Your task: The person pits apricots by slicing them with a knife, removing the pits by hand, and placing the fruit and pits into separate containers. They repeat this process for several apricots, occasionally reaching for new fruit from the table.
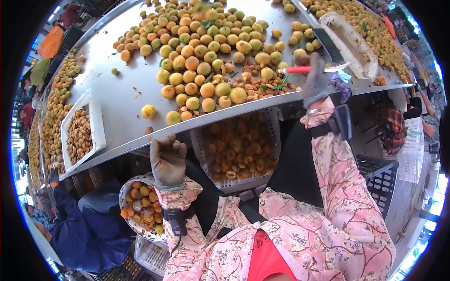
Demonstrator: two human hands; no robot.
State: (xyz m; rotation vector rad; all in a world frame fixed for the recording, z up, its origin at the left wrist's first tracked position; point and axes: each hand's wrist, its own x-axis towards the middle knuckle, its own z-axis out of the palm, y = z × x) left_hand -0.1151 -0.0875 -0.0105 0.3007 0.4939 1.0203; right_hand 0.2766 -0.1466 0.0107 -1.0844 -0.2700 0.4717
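My left hand [167, 161], in a grey glove, is at the table's front edge with its palm up. Its fingers are loosely curled and apart, and nothing shows in them. A brown pit [148, 130] lies just beyond it. My right hand [315, 83], also gloved, is closed on a red-handled knife [298, 70] over the table's right part. The blade points right, and a green cord hangs near the handle. Past the right fingertips is a yellow fruit [300, 52]. A large pile of yellow-green fruit [204, 69] spreads across the metal table, with pits and pieces [251, 89] at its front.
A white tray of pits [64, 136] stands at the left, and an empty-looking white trough [358, 65] at the right. Below the edge are a crate of halved fruit [276, 136] and a bucket of fruit [123, 196]. A person in dark blue [93, 229] is at the left.
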